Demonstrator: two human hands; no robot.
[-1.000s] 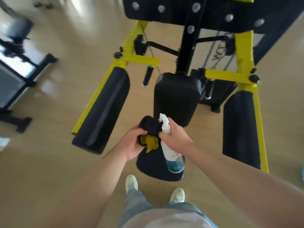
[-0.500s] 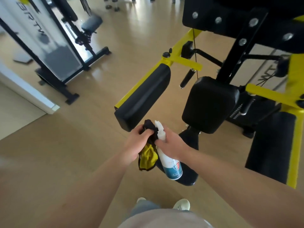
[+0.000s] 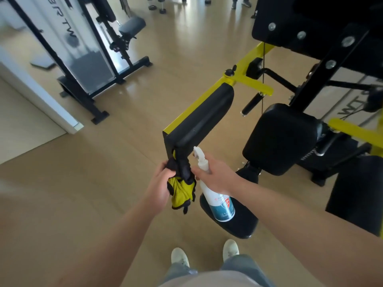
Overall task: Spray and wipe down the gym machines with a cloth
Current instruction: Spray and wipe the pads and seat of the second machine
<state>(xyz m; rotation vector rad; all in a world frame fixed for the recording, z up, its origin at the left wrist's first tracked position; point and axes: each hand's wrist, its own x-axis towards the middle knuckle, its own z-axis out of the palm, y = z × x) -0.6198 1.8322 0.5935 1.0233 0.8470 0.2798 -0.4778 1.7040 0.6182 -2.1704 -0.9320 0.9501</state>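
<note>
The black-and-yellow cloth (image 3: 182,185) hangs bunched from the left hand (image 3: 160,181), fingers curled tight round its upper part, just below the near end of the machine's black arm pad (image 3: 199,125). Just beside it the right hand (image 3: 216,175) grips the neck of the white spray bottle (image 3: 220,200), fingers wrapped round it, nozzle upward. The black seat pad (image 3: 281,137) sits further right, over the wooden floor (image 3: 103,183)
</note>
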